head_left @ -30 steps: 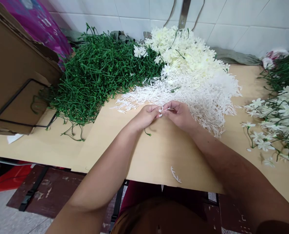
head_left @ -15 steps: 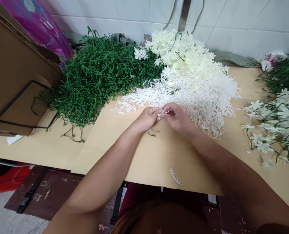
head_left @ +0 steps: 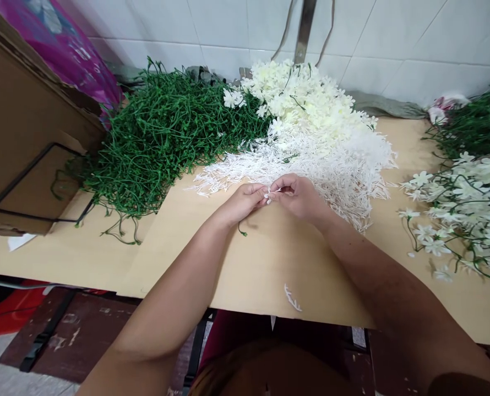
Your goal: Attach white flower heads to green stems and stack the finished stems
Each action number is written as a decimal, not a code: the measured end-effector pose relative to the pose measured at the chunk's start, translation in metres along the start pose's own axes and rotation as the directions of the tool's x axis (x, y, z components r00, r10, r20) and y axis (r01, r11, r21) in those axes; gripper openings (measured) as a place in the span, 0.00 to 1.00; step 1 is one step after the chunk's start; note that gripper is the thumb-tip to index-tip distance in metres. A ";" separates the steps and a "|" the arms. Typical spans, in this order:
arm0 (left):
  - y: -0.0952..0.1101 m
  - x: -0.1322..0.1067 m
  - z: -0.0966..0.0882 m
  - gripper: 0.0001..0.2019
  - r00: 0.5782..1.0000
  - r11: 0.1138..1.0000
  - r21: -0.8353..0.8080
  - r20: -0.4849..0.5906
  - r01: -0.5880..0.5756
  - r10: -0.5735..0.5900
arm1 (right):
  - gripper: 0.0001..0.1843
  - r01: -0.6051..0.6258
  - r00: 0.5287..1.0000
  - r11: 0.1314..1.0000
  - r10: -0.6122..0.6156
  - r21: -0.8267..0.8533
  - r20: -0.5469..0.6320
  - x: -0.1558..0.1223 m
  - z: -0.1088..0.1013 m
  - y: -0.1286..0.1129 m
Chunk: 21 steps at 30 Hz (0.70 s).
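Observation:
My left hand (head_left: 241, 202) and my right hand (head_left: 298, 196) meet over the middle of the wooden table (head_left: 261, 258), fingertips pinched together on a small white plastic sprig (head_left: 270, 192). A thin green stem (head_left: 241, 230) hangs from under my left hand. Just beyond my hands lies a heap of white plastic sprigs (head_left: 311, 162). Behind that is a pile of cream artificial flowers (head_left: 306, 96), and to the left a large pile of green plastic stems (head_left: 162, 132).
Assembled flower stems (head_left: 459, 209) cover the table's right side, with more green stems (head_left: 476, 121) behind them. A cardboard box (head_left: 26, 126) stands at the left. One loose white sprig (head_left: 291, 298) lies near the front edge. A white tiled wall backs the table.
Both hands stay pinched on the small white sprig. The view has shifted slightly, so the piles sit a little lower and further left.

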<state>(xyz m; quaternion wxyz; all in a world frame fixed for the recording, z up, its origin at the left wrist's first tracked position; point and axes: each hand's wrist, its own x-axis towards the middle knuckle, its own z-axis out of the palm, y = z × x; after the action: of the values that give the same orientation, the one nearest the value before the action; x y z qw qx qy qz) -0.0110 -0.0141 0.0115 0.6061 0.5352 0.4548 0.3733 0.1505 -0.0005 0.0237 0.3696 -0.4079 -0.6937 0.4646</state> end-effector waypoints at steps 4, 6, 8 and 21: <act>0.000 0.001 -0.001 0.20 1.000 1.000 0.005 -0.009 -0.006 0.006 | 0.12 -0.044 0.999 0.999 0.044 0.022 0.030 0.001 -0.003 0.000; 0.000 0.001 -0.001 0.20 1.000 1.000 0.020 -0.005 -0.017 0.017 | 0.11 -0.059 0.998 0.998 0.059 0.017 0.014 0.002 -0.004 0.001; 0.001 0.001 -0.001 0.20 1.000 0.999 0.034 0.001 -0.022 0.022 | 0.11 -0.052 0.998 0.999 0.053 -0.010 0.026 0.002 -0.007 -0.001; 0.002 0.002 0.000 0.17 0.997 0.994 0.108 -0.077 -0.009 0.017 | 0.10 0.046 0.978 0.941 0.026 -0.335 0.206 -0.003 -0.062 -0.021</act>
<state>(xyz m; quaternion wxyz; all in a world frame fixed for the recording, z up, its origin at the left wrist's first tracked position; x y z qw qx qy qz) -0.0102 -0.0117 0.0128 0.5557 0.5554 0.4939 0.3727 0.2019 0.0131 0.0616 0.2218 -0.4110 -0.7999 0.3768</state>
